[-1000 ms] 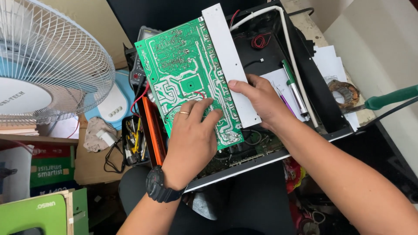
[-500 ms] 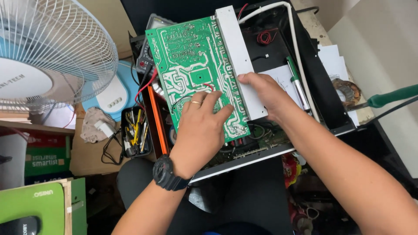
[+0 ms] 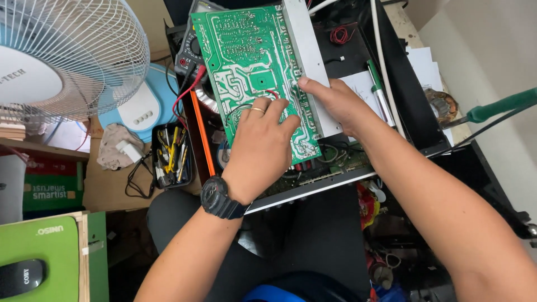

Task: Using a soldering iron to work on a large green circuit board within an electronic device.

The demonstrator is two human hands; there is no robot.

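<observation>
Left hand (image 3: 258, 150) lies flat on the green board (image 3: 254, 72), fingers spread; right hand (image 3: 335, 103) pinches its metal strip (image 3: 306, 61), fingers closed.

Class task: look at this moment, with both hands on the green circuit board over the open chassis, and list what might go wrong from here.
1. The left hand lies flat on the circuit board's solder side; sharp joints might prick the fingers.
2. The red wire runs under the board's edge; tilting the board may strain it.
3. The right hand grips only the metal strip, so the board might slip.
</observation>
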